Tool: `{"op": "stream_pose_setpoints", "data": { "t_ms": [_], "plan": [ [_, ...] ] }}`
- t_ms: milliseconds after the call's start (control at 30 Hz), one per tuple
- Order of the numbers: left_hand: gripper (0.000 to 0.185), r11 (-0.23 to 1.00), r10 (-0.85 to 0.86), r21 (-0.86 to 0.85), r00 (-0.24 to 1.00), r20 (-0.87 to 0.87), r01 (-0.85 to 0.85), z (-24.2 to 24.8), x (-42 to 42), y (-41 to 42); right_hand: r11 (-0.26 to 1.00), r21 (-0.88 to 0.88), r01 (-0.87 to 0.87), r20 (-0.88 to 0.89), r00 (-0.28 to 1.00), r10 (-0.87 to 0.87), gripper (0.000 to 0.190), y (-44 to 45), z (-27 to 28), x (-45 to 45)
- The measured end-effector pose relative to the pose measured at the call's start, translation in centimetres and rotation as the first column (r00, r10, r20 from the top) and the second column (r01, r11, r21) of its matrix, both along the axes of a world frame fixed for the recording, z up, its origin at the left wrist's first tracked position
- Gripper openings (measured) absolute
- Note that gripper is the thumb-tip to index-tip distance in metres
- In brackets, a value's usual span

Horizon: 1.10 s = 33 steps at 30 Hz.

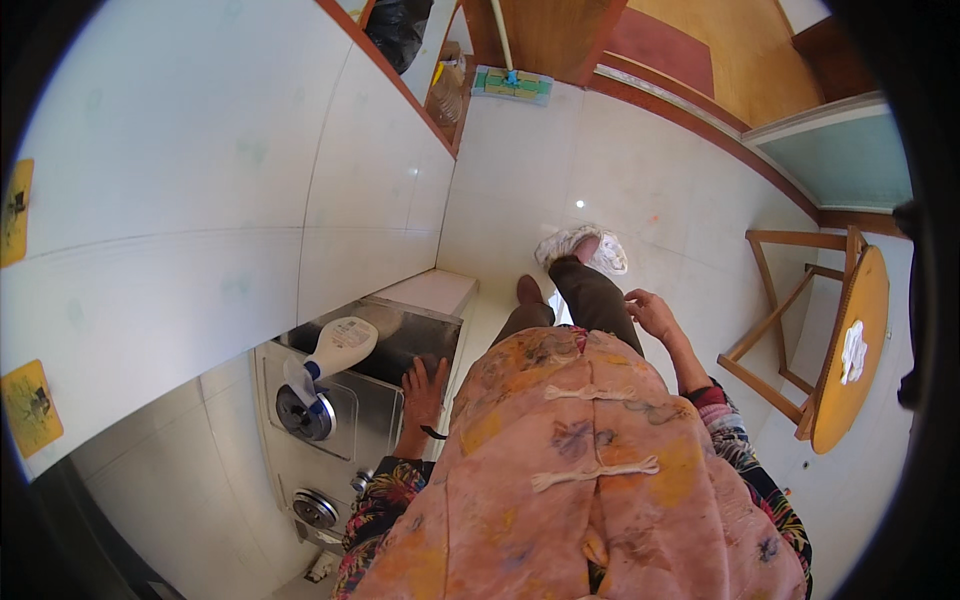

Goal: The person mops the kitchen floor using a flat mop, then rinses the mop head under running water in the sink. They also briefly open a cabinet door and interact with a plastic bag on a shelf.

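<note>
My left hand rests with spread fingers on the dark, flat surface beside the gas stove. A white spray bottle with a blue collar is just left of it, its head over a burner. My right hand hangs beside my right leg, fingers loosely bent, holding nothing visible. In front of my right leg, a foot is on or in a crumpled whitish cloth on the tiled floor; the cloth partly hides the foot.
A wooden chair or folding stool with a white cloth stands at the right. A flat mop leans near the wooden door at the top. A raised wooden door sill crosses the upper right. White cabinet panels fill the left.
</note>
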<state>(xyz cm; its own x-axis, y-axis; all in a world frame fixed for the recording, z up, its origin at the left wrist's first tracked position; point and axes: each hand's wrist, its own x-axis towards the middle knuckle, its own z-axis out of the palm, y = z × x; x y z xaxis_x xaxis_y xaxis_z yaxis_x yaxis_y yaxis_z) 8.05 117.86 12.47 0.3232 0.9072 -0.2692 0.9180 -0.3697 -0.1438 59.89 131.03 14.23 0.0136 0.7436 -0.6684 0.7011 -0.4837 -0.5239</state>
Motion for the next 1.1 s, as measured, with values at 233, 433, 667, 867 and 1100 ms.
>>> {"op": "stream_pose_setpoints", "data": {
  "t_ms": [233, 433, 667, 867, 1100],
  "plan": [
    [0.076, 0.984, 0.103, -0.152, 0.993, 0.063, -0.092, 1.6, 0.6, 0.7, 0.987, 0.073, -0.141, 0.053, 0.989, 0.137, 0.028, 3.7, -0.3, -0.5],
    [0.105, 0.977, 0.144, -0.184, 0.974, 0.174, -0.111, 2.7, 0.7, 1.0, 0.982, 0.125, -0.138, -0.029, 0.989, 0.143, 0.024, 3.6, -0.3, -1.3],
    [0.089, 0.957, 0.214, -0.241, 0.954, 0.211, -0.162, 2.8, 0.7, 1.0, 0.944, 0.112, -0.312, 0.036, 0.950, 0.310, 0.026, 4.7, -1.1, -0.7],
    [0.080, 0.960, 0.256, -0.167, 0.949, 0.186, -0.226, 2.2, 1.1, 0.3, 0.941, 0.021, -0.339, 0.048, 0.940, 0.337, 0.029, 6.7, -1.0, -1.6],
    [0.078, 0.921, 0.380, -0.155, 0.912, 0.154, -0.358, 1.9, 2.0, -0.5, 0.809, -0.051, -0.586, 0.033, 0.809, 0.588, 0.029, 8.9, -1.4, -1.3]
  ]
}}
